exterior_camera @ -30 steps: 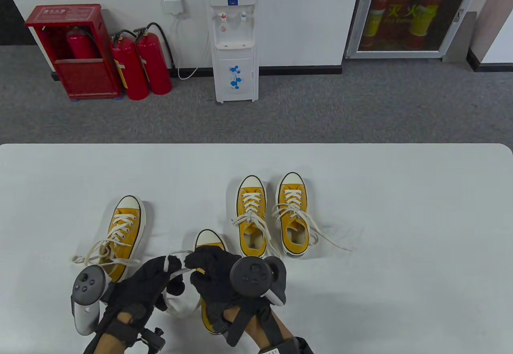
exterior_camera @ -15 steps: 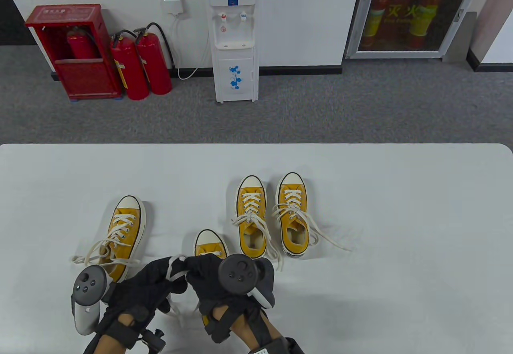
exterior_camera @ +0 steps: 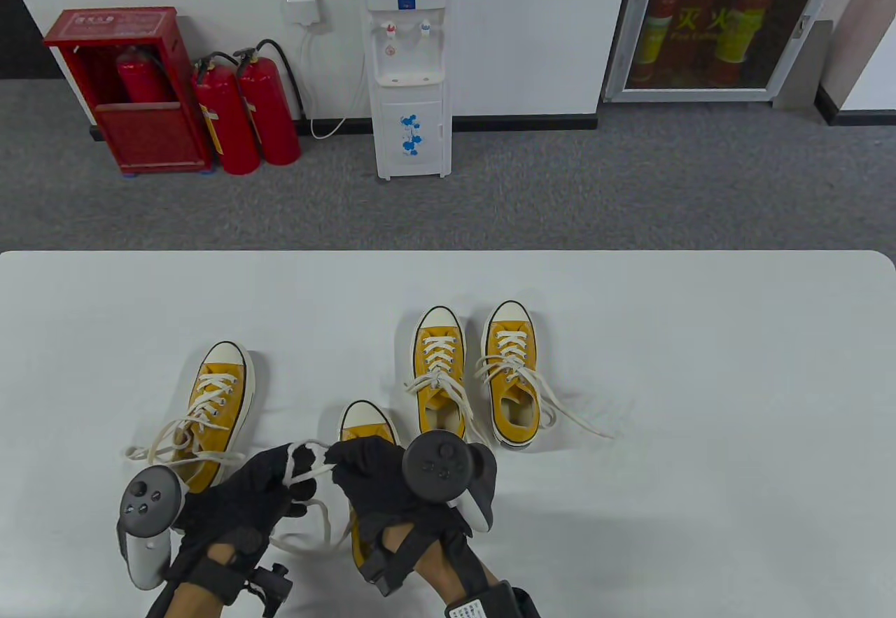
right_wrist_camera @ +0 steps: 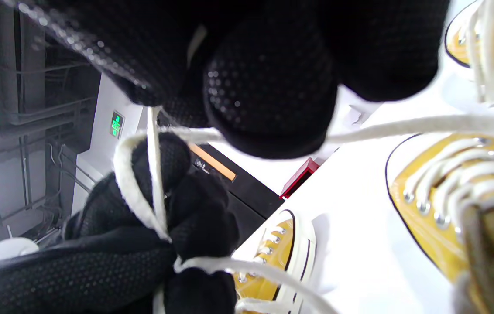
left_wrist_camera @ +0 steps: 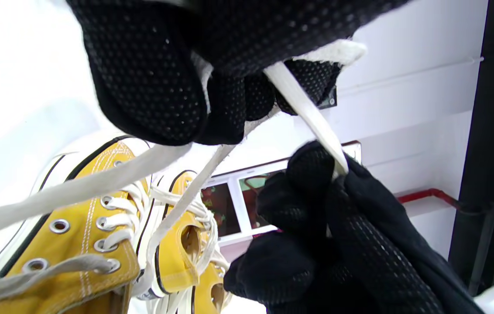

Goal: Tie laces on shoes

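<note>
- While the near shoe lay at the front edge of the white surface, toe pointing away, both gloved hands worked above its throat.
- Left hand: grip clamped on the cream lace, which looped around its fingers; a slack loop of the same lace hung down to the surface below.
- Right hand: grip likewise clamped on the lace, pinching a strand that ran taut to the left hand, the two hands nearly touching.
- Trackers: one on the back of each hand, the left tracker grey and white, the right tracker dark.
- Left shoe: just beyond the left hand, laces loose and spread on the surface.
- Farther pair: two yellow shoes side by side, toes away, laces untied and trailing right.
- Background, on grey carpet against the wall: red extinguishers and a water dispenser.
</note>
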`<state>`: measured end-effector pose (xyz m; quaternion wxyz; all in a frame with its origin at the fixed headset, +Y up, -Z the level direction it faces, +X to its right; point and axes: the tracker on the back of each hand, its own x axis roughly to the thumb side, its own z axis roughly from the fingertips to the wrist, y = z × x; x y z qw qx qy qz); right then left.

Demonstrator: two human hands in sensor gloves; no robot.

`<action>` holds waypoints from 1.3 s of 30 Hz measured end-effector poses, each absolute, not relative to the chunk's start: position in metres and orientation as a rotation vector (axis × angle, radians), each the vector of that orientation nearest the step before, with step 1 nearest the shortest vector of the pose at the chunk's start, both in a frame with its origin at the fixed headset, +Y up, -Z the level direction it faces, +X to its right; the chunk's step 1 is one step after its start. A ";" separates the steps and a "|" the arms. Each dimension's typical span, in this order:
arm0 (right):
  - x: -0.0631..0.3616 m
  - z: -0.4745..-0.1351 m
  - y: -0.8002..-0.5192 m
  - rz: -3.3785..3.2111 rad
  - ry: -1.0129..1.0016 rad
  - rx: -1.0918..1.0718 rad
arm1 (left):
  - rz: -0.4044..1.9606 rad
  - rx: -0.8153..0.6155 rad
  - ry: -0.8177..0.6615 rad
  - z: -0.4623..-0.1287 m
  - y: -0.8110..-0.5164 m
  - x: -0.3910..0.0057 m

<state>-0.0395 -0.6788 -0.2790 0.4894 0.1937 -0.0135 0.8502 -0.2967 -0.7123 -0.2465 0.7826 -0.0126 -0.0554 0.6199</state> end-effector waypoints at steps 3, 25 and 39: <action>-0.031 -0.279 -0.673 2.047 -0.048 0.460 | 1.417 -0.019 -0.120 -0.246 -0.714 -0.301; 0.084 -0.264 -0.645 2.148 -0.341 0.267 | 0.894 0.138 -0.190 -0.239 -0.690 -0.303; 0.158 -0.263 -0.669 2.129 -0.368 0.054 | 0.531 -0.036 -0.166 -0.245 -0.698 -0.288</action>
